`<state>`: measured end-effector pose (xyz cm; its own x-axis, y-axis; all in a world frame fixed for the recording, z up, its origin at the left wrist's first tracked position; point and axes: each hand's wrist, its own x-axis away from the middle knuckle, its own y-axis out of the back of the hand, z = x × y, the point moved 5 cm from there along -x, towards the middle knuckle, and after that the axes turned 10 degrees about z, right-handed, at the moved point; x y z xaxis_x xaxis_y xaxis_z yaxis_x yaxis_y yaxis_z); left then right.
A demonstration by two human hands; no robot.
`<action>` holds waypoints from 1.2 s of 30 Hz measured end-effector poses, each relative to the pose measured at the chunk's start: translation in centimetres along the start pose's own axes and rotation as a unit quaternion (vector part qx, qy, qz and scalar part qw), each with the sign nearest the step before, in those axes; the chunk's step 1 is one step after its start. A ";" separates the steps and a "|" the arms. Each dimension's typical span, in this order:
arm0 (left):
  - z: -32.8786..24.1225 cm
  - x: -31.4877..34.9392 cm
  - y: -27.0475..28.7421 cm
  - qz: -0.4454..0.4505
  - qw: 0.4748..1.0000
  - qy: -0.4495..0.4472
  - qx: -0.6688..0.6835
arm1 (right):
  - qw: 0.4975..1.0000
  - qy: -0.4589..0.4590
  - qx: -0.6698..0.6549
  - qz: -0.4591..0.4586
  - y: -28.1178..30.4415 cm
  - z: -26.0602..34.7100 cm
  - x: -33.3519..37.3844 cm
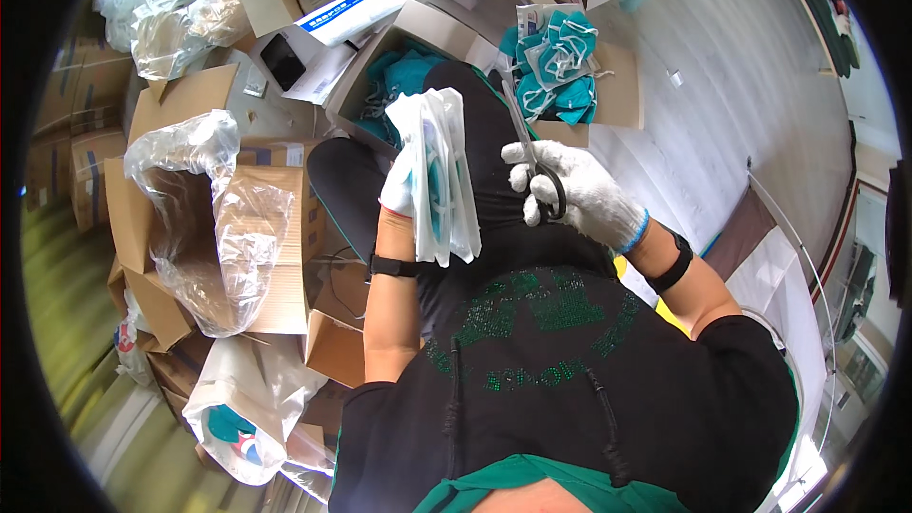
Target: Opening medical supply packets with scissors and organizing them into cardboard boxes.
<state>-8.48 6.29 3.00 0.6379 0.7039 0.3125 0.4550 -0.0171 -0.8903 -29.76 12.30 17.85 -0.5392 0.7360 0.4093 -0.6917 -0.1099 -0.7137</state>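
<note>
My left hand (pixel 397 185), in a white glove, is closed around the edge of a stack of flat clear-and-white pouches (pixel 448 180). Teal face masks show through the pouches, which stand upright above my lap. Over my right thigh, my gloved right hand (pixel 598 192) grips a pair of scissors (pixel 520 123) by the dark handles, blades pointing away from me. The blades are apart from the pouches. Just beyond the scissors, loose teal masks (pixel 567 43) with white straps are heaped on an open carton. More teal masks (pixel 413 68) fill another carton beyond my left hand.
A carton (pixel 275 271) with a clear plastic liner stands open at my left. Below it is a white sack (pixel 271 399) with something teal inside. At the far side are white printed boxes (pixel 366 5), a dark phone (pixel 282 62) and bagged goods (pixel 180 9).
</note>
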 end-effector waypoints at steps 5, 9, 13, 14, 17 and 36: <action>-0.6 3.7 -5.1 -0.055 0.984 -0.160 -0.051 | 0.994 -0.005 0.105 -0.029 -0.1 1.1 0.4; -0.7 3.0 -7.0 0.090 0.981 -0.170 0.037 | 0.926 -0.019 0.376 0.034 0.1 2.4 0.4; -1.2 1.6 -3.2 0.006 1.000 0.018 0.019 | 0.858 -0.043 0.505 0.083 -2.0 4.4 0.1; -1.8 1.3 -1.6 0.009 0.995 0.014 -0.094 | 0.834 -0.077 0.536 0.102 -2.5 4.5 -0.1; -4.3 0.6 -4.1 -0.005 0.944 0.069 -0.324 | 0.810 -0.068 0.576 0.091 -1.2 4.0 -0.5; -8.5 2.6 -7.3 0.000 0.885 0.018 -0.465 | 0.895 -0.011 0.440 0.071 -0.8 3.1 -1.0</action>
<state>-4.84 2.18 13.15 0.6494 0.6815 0.3375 0.7593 -0.6054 -0.2386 -30.09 9.60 19.77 -0.6538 0.6606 0.3690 -0.7211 -0.6917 -0.0394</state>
